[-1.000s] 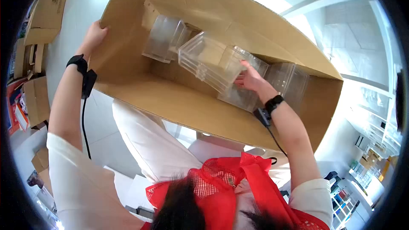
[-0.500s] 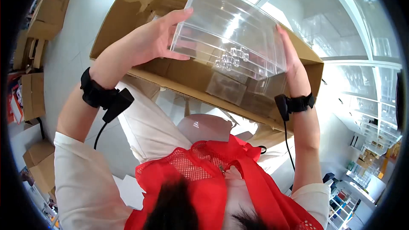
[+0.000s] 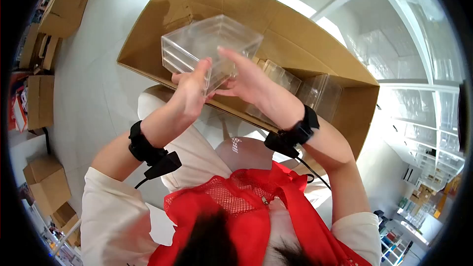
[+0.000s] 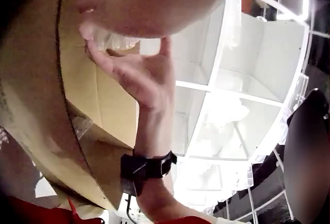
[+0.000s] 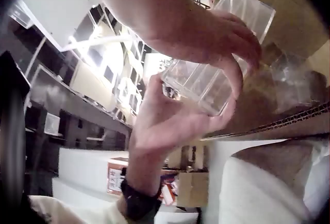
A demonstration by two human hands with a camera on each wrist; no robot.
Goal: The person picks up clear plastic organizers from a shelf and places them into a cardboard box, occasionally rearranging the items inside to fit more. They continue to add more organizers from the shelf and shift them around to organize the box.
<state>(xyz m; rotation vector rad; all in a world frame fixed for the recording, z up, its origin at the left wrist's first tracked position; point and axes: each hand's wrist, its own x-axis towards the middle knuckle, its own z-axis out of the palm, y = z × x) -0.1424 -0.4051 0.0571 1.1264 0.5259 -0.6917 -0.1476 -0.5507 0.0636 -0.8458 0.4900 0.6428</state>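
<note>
A clear plastic drawer box (image 3: 197, 44) is held tilted over the left part of a big cardboard carton (image 3: 320, 44). My left hand (image 3: 189, 88) grips its near lower corner, thumb on the side. Close beside it, my right hand (image 3: 246, 76) holds the right side. In the right wrist view, the right hand (image 5: 216, 36) curls its fingers over the clear box (image 5: 198, 82), and the left hand (image 5: 172, 121) supports the lower end. The left wrist view shows the right hand (image 4: 147, 79) behind the left one (image 4: 149, 2), which hides most of the box.
More clear containers (image 3: 320, 93) stand in the right part of the carton. A stool (image 3: 244, 155) is below the carton's near edge. Smaller cardboard boxes (image 3: 47, 182) line the left side, and white-framed glass shelving (image 3: 414, 76) stands at the right.
My left hand let go of the carton's edge and took hold of the clear box, which was lifted out, then moved left and turned. The hands have come close together.
</note>
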